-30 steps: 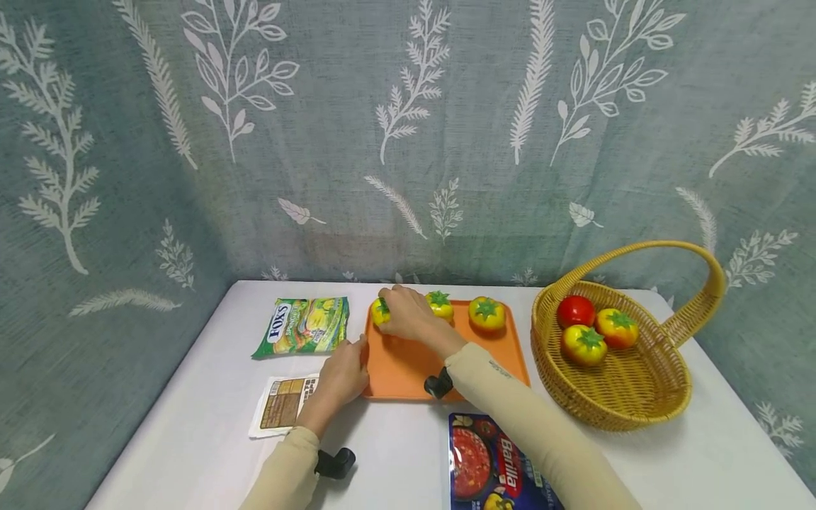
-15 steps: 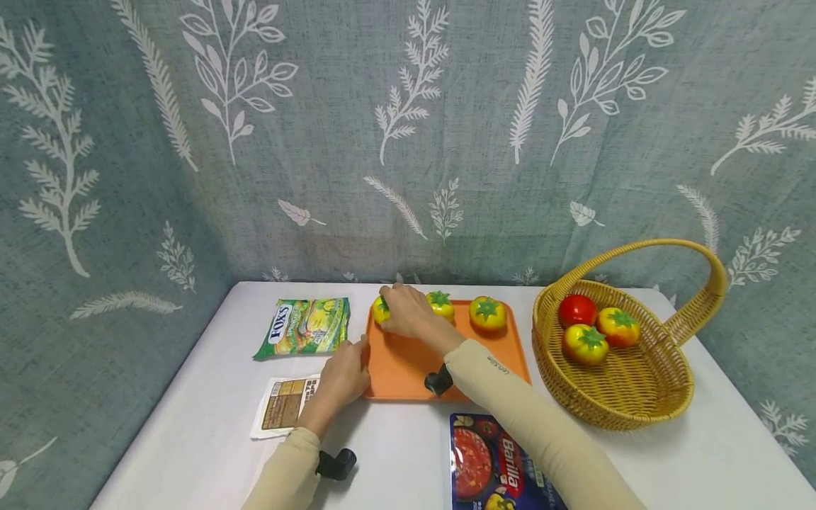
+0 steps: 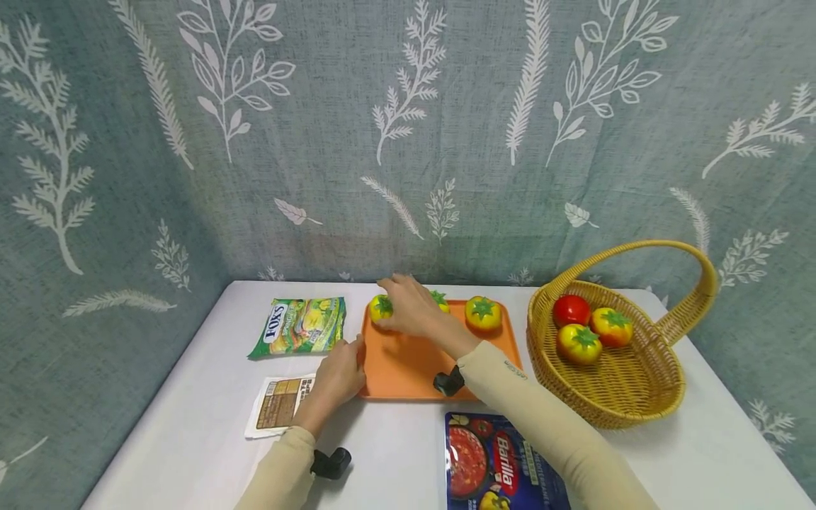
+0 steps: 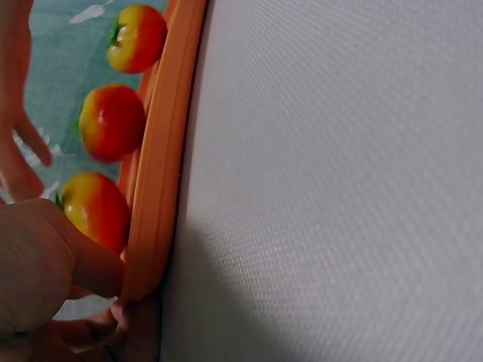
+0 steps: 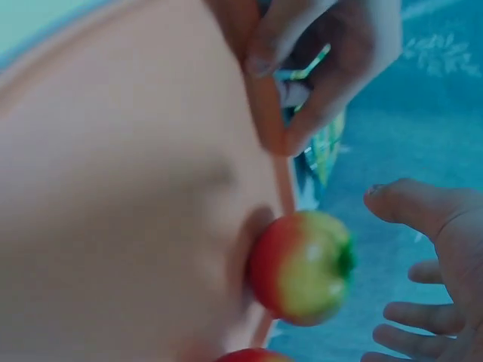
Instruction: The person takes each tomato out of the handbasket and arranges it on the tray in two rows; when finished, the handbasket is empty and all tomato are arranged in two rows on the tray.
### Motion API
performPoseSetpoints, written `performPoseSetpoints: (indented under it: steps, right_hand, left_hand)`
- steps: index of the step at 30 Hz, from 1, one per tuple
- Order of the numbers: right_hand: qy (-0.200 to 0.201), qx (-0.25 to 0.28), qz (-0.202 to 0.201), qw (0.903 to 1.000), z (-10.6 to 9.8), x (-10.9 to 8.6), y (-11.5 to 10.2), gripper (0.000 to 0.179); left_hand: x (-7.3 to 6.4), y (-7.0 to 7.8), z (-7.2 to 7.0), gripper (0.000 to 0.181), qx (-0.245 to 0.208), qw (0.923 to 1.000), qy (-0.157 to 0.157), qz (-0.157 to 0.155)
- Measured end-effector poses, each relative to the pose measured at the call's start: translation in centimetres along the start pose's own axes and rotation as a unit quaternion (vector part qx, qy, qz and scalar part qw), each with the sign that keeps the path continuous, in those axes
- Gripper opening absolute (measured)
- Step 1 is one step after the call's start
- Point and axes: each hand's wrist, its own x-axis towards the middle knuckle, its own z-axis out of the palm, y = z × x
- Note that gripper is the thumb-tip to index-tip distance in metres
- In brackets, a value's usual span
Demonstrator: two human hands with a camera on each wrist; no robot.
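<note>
The orange tray (image 3: 395, 368) is pinched at its rim by the left hand (image 3: 340, 370). Beyond that hand, the leftmost tomato (image 3: 380, 309) is carried on the tray, just beside the right hand (image 3: 413, 306) (its fingers are spread, released). Farther off, right of both hands, three tomatoes (image 3: 579, 344) are held in a wicker basket (image 3: 605, 397).

Three tomatoes (image 3: 483, 314) lay along the far edge of the tray (image 3: 408, 370); right, a basket (image 3: 608, 386) held three more tomatoes (image 3: 579, 345); left, a bag (image 3: 301, 327) lay beyond a packet (image 3: 279, 406); near, a pouch (image 3: 470, 460).
</note>
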Motion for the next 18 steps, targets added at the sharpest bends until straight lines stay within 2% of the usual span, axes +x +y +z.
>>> performPoseSetpoints:
  steps: [8,13,18]
  right_hand:
    - [0.004,-0.002,-0.049,0.9988,-2.3,-2.6,-1.3,0.072]
    - [0.005,-0.007,-0.070,0.9975,-3.0,-3.9,-1.9,0.070]
    - [0.021,-0.010,-0.089,0.9958,-3.3,-5.2,-2.0,0.066]
  left_hand:
    - [0.3,0.1,-0.1,0.061,0.000,0.9999,-0.012,-0.002]
    - [0.3,0.1,0.0,0.053,-0.002,0.9998,-0.017,-0.004]
    - [0.2,0.1,0.1,0.048,0.001,1.0000,-0.005,-0.001]
